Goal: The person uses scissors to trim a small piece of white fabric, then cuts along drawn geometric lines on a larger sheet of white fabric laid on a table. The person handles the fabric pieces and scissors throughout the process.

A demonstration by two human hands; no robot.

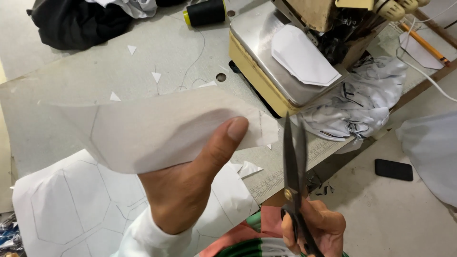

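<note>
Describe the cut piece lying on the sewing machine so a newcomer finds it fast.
Start at the cream sewing machine at top centre. On its shiny metal bed lies a small white piece with straight edges and angled corners. Unlike the scraps on the table, it is larger and many-sided, not triangular.

The left hand's fingers (pixel 164 190) are hidden behind the white fabric piece (pixel 157 126); the scissors' (pixel 294 176) handles are cut off below.
</note>
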